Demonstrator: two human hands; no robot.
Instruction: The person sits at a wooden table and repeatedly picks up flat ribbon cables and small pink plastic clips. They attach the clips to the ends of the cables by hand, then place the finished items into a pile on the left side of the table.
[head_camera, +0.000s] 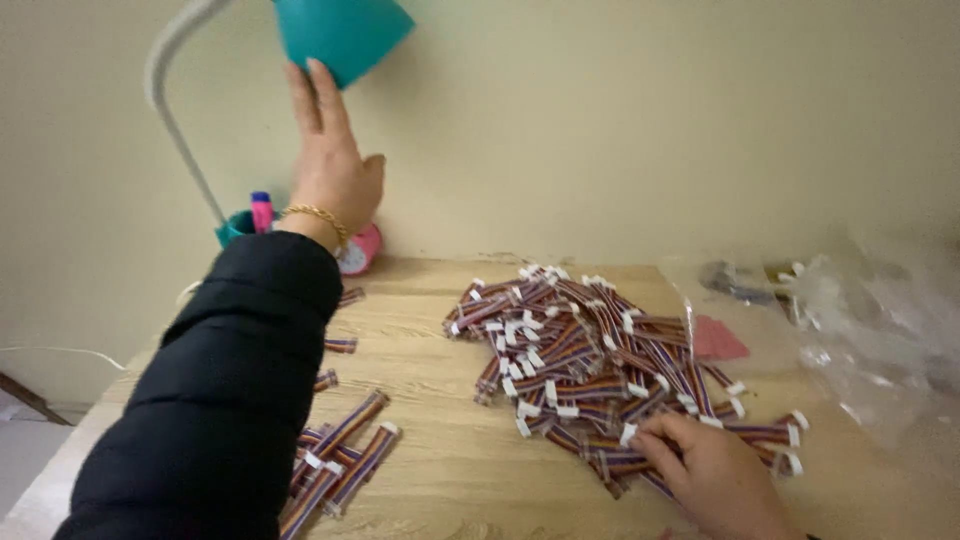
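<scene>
Left hand (330, 165) touching teal lamp shade (340, 35); right hand (715, 470) on cable pile (590, 360).

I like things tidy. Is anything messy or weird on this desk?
Yes. The big pile of striped ribbon cables sprawls loosely across the wooden desk, and a smaller bunch lies apart by the left sleeve. The left hand touches the teal lamp shade, which sits tilted. Nothing looks broken.

left hand (332, 165) raised, fingers extended upward; right hand (712, 470) low, palm down, fingers curled.
</scene>
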